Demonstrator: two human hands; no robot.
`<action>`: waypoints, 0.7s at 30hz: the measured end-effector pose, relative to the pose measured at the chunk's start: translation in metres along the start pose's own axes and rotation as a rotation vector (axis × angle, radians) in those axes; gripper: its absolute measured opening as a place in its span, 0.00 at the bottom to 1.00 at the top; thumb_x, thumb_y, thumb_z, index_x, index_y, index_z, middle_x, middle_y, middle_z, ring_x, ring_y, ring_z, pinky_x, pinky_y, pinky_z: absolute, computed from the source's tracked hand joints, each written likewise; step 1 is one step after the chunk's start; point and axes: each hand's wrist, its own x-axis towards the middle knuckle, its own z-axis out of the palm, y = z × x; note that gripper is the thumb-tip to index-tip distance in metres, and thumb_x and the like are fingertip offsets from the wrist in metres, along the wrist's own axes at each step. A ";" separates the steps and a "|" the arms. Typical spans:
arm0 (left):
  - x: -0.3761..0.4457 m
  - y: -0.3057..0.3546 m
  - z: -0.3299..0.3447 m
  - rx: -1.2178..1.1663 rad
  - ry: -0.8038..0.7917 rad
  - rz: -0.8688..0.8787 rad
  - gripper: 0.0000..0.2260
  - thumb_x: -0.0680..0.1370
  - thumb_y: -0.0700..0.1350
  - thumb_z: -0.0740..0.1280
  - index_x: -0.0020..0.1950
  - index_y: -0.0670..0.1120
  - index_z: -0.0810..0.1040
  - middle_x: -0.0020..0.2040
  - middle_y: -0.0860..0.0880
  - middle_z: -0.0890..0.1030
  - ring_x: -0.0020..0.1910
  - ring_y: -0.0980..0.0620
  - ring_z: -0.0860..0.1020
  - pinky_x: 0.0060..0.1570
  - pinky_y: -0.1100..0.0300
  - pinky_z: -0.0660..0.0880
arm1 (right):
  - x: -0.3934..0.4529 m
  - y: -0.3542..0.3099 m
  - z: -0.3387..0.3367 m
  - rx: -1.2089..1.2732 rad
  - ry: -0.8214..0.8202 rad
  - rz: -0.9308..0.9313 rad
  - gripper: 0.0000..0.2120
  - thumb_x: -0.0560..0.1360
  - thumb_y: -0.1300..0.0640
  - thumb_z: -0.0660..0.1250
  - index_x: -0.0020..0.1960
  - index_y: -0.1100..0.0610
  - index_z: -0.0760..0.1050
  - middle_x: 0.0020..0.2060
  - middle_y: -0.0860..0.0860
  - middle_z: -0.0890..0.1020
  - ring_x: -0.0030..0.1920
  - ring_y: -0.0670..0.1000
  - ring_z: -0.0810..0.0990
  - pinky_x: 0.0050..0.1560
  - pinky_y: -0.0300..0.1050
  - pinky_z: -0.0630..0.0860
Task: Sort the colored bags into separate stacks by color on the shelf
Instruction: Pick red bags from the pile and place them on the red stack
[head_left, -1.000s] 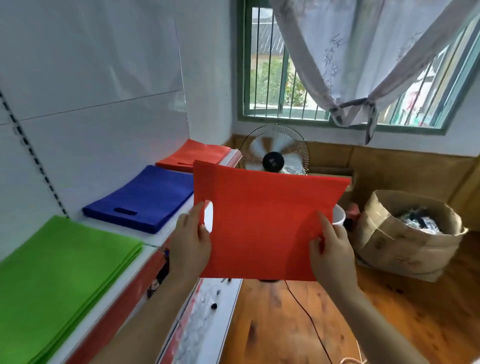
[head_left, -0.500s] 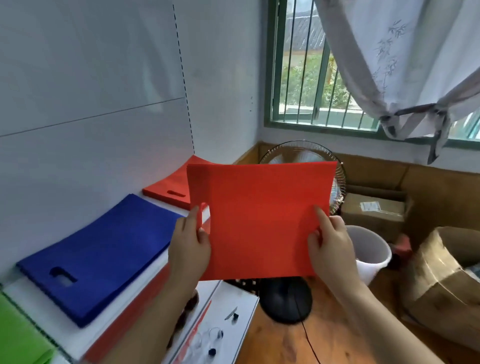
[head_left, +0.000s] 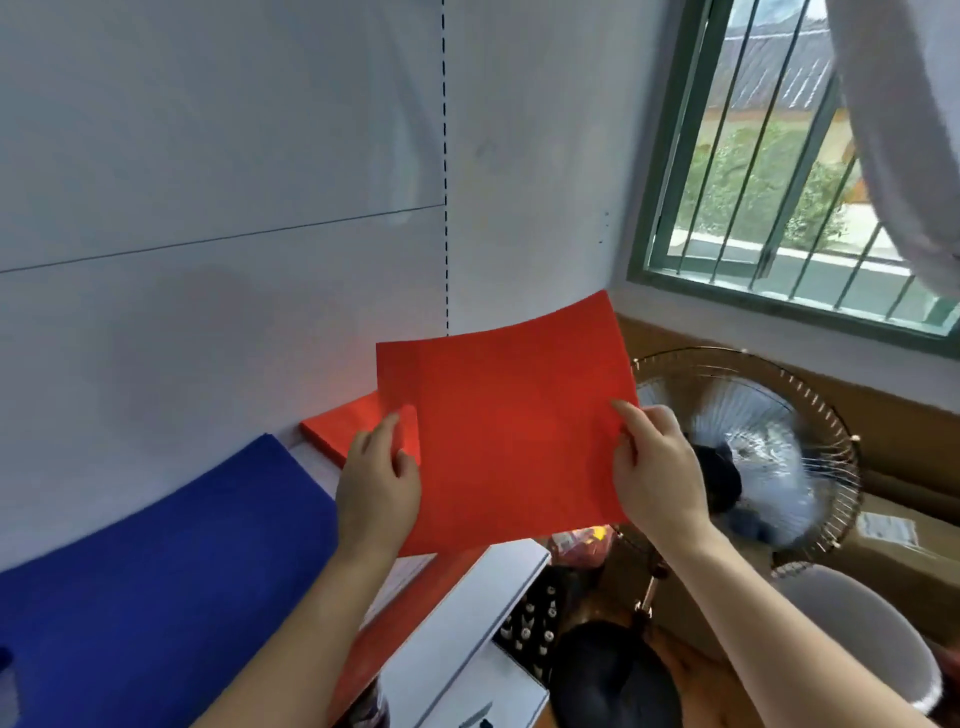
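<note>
Above red stack (head_left: 353, 431): flat felt-like red bag (head_left: 519, 436), left hand (head_left: 376, 488) and right hand (head_left: 657, 467) grip pinching side edges.

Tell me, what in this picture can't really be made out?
Head view only:
- Red stack on the shelf: mostly hidden behind the held red bag and the left hand; its height can't be judged.
- Blue stack: cut off by the left and bottom edges.
- Fan: blades blurred; its left part is behind the bag and the right hand.
</note>
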 end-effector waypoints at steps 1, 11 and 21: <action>0.005 -0.004 0.000 0.028 0.010 -0.005 0.22 0.84 0.42 0.63 0.79 0.49 0.71 0.66 0.49 0.77 0.58 0.52 0.77 0.50 0.59 0.70 | 0.013 -0.001 0.011 0.011 -0.018 -0.022 0.22 0.82 0.63 0.63 0.75 0.54 0.75 0.60 0.50 0.78 0.55 0.55 0.81 0.55 0.55 0.82; 0.033 -0.028 0.015 0.305 0.109 -0.269 0.16 0.84 0.44 0.63 0.72 0.48 0.78 0.64 0.49 0.79 0.57 0.50 0.79 0.50 0.54 0.78 | 0.130 0.005 0.129 0.148 -0.256 -0.240 0.20 0.81 0.62 0.63 0.72 0.51 0.78 0.59 0.47 0.79 0.53 0.54 0.82 0.52 0.50 0.81; 0.028 -0.007 0.043 0.740 0.082 -0.525 0.14 0.84 0.51 0.61 0.64 0.47 0.81 0.58 0.48 0.76 0.54 0.48 0.72 0.43 0.55 0.74 | 0.177 0.015 0.204 0.116 -0.565 -0.379 0.19 0.81 0.61 0.63 0.70 0.56 0.79 0.62 0.54 0.81 0.61 0.61 0.78 0.60 0.57 0.78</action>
